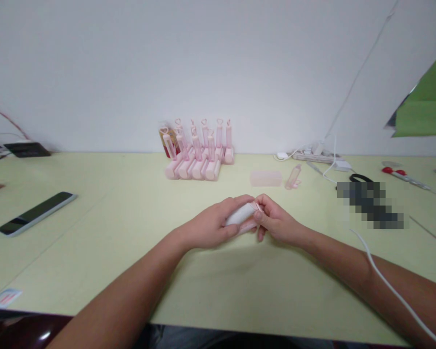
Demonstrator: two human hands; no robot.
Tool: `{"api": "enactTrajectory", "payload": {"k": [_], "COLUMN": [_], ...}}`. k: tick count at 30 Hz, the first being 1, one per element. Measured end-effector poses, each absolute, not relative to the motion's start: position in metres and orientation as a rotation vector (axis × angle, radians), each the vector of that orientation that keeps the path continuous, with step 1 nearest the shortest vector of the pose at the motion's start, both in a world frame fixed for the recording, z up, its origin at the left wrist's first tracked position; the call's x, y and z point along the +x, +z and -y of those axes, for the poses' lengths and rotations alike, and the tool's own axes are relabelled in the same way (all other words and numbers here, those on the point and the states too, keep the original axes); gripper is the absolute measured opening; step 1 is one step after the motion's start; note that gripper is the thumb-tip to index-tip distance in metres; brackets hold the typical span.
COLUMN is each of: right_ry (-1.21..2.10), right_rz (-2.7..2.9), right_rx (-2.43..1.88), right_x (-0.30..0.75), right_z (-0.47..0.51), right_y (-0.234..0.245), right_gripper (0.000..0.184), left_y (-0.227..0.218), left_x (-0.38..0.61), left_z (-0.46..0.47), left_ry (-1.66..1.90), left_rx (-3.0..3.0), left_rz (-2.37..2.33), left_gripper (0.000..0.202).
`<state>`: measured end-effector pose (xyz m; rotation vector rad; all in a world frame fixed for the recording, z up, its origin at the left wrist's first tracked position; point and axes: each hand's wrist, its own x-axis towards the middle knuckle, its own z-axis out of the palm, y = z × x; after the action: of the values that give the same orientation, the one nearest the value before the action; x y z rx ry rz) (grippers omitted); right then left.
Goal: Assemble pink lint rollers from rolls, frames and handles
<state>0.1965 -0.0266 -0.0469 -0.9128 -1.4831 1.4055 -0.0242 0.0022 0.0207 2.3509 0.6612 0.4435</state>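
Note:
Above the middle of the table, my left hand (pixel 216 220) is wrapped round a small lint roller (pixel 241 214), a white roll with a pale pink part under it. At the roll's right end, the fingers of my right hand (pixel 276 220) are closed in a pinch on the roller's pink end piece; they partly cover it. Just beyond my hands lies a translucent pink cover (pixel 266 178), and to its right a pink handle (pixel 294 177). Several pink lint rollers (pixel 199 167) with upright heart-topped handles stand in rows by the wall.
A phone-like dark slab (pixel 38 213) lies at the left. At the back right are a power strip (pixel 316 156) and white cables. A black strap (pixel 361 179), a blurred-out dark object (pixel 372 203) and a red-tipped tool (pixel 403 175) lie at the right. A white cable (pixel 388 281) crosses my right forearm.

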Motion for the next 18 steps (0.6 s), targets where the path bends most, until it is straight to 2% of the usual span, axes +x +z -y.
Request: {"api": "enactTrajectory", "payload": {"k": [2,7,10,15,18], "right_ry": [1.485,1.643,1.694,1.641,1.573], "right_rz": [1.487,1.350,1.199,1.175,1.235], "right_rx": [-0.904,-0.845,-0.826,-0.888,-0.916], "right_x": [0.197,0.200,0.200,0.199,0.199], "right_z": [0.027,0.026,0.024,0.020,0.021], "right_y": [-0.045,-0.041,-0.044,-0.054,-0.058], "right_gripper": [0.042,0.042,0.043,0.041,0.040], "left_y": [0.023,0.021,0.017,0.011,0.009], "left_x": [-0.028,-0.032,-0.031,-0.025,-0.021], "left_z": [-0.003,-0.004,-0.004,-0.003,-0.001], "left_ry": [0.409,0.356,0.374,0.368,0.370], "left_rx": [2.463,2.650,2.710,2.773,2.763], "left_rz": [-0.673,-0.694,-0.685,-0.732,-0.784], "left_gripper": [0.061,0.070,0.065,0.069,0.060]}}
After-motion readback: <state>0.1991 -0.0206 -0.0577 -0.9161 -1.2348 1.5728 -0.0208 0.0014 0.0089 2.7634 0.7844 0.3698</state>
